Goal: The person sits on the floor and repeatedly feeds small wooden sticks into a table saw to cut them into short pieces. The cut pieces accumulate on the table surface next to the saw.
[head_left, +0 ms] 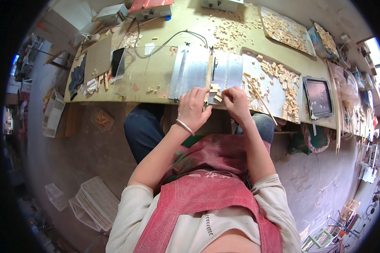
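Several blocks (214,90), between left hand (193,105) and right hand (237,104)

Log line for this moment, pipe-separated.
left hand: at strip, near end | right hand: beside blocks, hold unclear | tray: right side, loaded

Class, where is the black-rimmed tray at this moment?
In the head view, the black-rimmed tray lies toward the right end of the table, just right of the pale board strewn with wooden blocks.
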### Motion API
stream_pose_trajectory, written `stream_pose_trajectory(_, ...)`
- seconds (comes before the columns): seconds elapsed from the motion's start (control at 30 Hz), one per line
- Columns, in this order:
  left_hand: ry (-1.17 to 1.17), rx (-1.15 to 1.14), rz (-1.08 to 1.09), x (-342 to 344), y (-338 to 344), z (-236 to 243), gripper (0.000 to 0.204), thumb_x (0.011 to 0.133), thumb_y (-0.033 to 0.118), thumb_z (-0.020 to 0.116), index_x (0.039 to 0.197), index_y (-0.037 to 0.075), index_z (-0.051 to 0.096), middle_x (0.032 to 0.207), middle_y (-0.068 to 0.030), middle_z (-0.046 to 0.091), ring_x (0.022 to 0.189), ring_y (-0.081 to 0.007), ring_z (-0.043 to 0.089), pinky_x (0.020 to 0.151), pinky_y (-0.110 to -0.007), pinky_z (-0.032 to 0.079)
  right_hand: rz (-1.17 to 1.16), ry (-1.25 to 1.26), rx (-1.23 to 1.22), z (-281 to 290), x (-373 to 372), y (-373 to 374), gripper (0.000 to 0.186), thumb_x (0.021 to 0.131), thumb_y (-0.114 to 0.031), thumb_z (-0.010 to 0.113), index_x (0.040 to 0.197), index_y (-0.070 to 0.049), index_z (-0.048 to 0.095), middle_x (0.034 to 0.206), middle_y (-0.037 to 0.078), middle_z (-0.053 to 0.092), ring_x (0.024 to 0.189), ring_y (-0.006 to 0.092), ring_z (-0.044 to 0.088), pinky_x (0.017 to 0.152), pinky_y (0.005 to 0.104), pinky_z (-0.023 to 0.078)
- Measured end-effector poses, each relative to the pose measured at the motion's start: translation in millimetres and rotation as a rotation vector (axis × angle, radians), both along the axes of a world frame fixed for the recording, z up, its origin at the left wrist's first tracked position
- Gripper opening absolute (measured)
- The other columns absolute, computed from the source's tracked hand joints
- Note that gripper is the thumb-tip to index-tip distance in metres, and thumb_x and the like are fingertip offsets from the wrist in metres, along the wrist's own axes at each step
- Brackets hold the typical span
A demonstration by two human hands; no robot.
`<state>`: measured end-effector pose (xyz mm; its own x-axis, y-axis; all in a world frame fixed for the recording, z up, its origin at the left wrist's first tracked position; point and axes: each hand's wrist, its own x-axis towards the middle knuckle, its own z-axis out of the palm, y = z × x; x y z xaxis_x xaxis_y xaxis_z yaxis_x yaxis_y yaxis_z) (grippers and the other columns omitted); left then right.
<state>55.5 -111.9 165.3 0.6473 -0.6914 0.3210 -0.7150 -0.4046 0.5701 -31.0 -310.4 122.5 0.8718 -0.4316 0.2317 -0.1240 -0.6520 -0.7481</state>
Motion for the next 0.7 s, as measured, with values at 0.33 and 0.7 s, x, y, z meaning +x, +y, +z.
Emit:
stream_pose_trajectory(0.33, -0.038, 0.118, -0.025, 3, -23, -16, 0.038, 0.08, 0.018, 0.086, 0.115, 0.014, 0.07, 0.116, -0.0082, 0.059, 0.111, -0.0304, 0.062, 0.092, -0.047, 0.047, 0.033, -0.067, -0.107, -1, -2, -3, 0.006, 0.09, -0.008, 0.074, 0.094, -0.008, 0.078, 0.088, 0.012, 0.069, 0.086, 0.035, 0.069, 0.076, 0.0482, 0.053)
stream_pose_trajectory(0.7, -0.052, 0.089, 0.061, 5, -31, -26, 0.051, 0.079, 0.016, 0.087, 0.124, 0.012, 0.063, 0.118, -0.0103, 0.059, 0.111, -0.0339, 0.062, 0.09, -0.048, 0.047, -0.123, -0.065, -0.348, -2, -9, 15, 0.019, 0.09, -0.012, 0.074, 0.108, -0.006, 0.075, 0.099, 0.011, 0.067, 0.098, 0.034, 0.065, 0.086, 0.048, 0.047)
